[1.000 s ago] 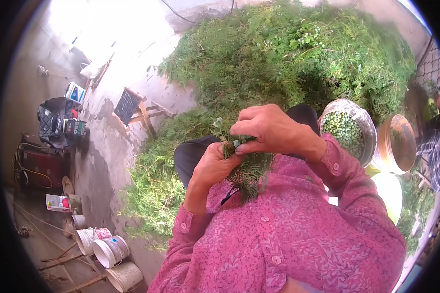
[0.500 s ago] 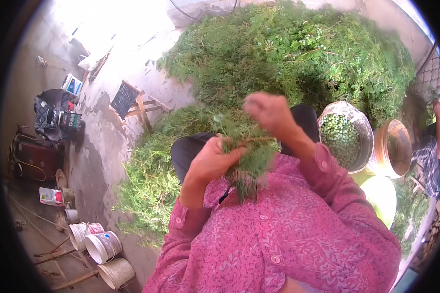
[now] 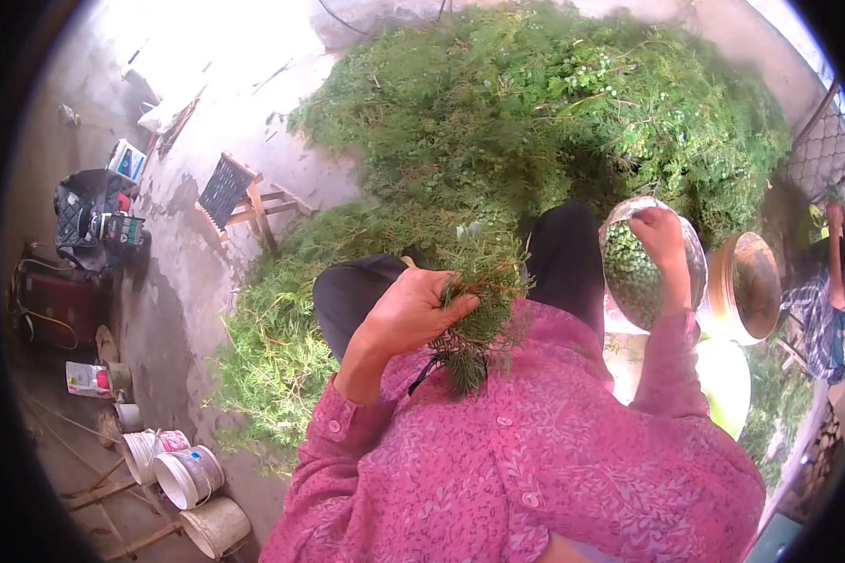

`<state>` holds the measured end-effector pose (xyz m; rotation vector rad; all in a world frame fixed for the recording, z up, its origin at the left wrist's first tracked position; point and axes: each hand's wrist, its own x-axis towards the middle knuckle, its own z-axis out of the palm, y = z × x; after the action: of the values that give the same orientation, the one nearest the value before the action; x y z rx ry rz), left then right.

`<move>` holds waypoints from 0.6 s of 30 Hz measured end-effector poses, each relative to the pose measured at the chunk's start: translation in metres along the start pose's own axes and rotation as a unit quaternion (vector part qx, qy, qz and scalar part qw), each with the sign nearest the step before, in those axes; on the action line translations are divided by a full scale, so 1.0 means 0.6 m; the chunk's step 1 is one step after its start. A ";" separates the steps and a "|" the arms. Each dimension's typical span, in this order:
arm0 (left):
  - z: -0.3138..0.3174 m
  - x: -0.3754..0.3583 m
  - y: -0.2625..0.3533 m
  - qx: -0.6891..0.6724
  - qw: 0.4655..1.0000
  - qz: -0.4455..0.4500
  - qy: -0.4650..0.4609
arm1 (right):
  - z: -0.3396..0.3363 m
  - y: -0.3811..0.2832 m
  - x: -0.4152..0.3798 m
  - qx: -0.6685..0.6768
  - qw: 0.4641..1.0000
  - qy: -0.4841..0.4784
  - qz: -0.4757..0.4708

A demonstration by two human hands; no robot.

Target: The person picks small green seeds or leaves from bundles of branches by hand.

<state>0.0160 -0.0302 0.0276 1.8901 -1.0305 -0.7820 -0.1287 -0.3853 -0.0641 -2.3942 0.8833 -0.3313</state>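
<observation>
A green leafy sprig [image 3: 479, 324] is gripped in my left hand [image 3: 408, 314], its leaves hanging in front of the pink shirt. Over the mouth of a bucket of small green cones [image 3: 632, 272] is my right hand [image 3: 662, 235], with its fingers curled together near the rim; whatever they may hold is too small to make out. A big pile of green branches [image 3: 460, 103] lies beyond my knees.
Beside the cone bucket stands another bucket [image 3: 723, 286], with a bright green-yellow basin [image 3: 726, 385] below it. A small wooden chair [image 3: 244, 202] is at left, and white buckets [image 3: 188, 477] lie lower left. Another person's arm [image 3: 836, 253] shows at far right.
My right hand has moved right, from near the sprig to over the cone bucket. My left hand still holds the sprig, and the view has shifted slightly.
</observation>
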 end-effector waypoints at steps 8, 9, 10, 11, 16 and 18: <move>0.002 0.015 0.022 0.065 0.995 -0.021 -0.071 | 0.001 -0.289 -0.013 0.482 0.774 -0.341 -0.227; 0.000 0.013 0.023 0.067 0.995 -0.023 -0.070 | 0.008 -0.307 -0.012 0.484 0.772 -0.342 -0.229; -0.002 0.012 0.025 0.065 0.994 -0.039 -0.079 | 0.015 -0.324 -0.011 0.470 0.748 -0.377 -0.278; -0.004 0.009 0.026 0.062 0.993 -0.056 -0.088 | 0.019 -0.333 -0.010 0.453 0.721 -0.410 -0.326; -0.015 -0.006 0.023 -0.017 0.995 -0.056 -0.080 | 0.029 -0.342 -0.012 0.432 0.705 -0.445 -0.344; -0.014 -0.011 0.021 -0.048 0.994 -0.056 -0.078 | 0.030 -0.341 -0.018 0.423 0.723 -0.434 -0.331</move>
<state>0.0150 -0.0255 0.0430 1.8393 -0.9685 -1.0406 -0.0232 -0.2429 0.0398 -1.5467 -0.5178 0.1481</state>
